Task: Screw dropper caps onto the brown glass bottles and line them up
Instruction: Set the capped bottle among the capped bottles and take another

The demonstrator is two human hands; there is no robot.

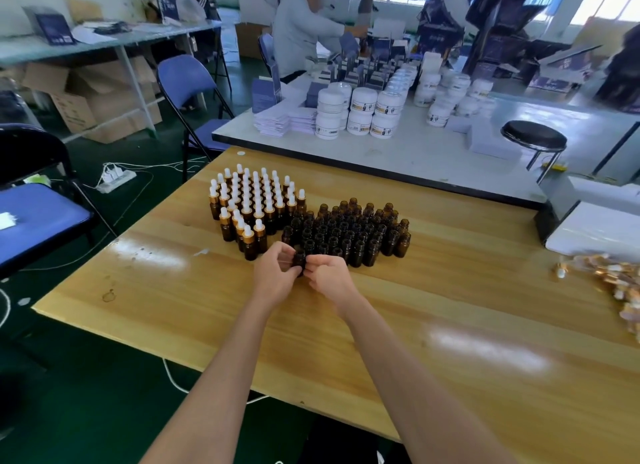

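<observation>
A small brown glass bottle (299, 258) with no cap is held between both hands just in front of the bottle clusters. My left hand (275, 276) curls its fingers round the bottle's left side. My right hand (329, 276) pinches it from the right. Behind them stands a cluster of several uncapped brown bottles (353, 228). To its left stand several capped bottles (252, 200) with white dropper bulbs and gold collars. A pile of loose dropper caps (616, 283) lies at the table's right edge.
The wooden table (450, 325) carries everything. A white table (415, 152) with white jars (363, 113) adjoins its far edge. Blue folding chairs (187, 82) stand to the left, a black stool (533, 139) to the right. A person works at the far table.
</observation>
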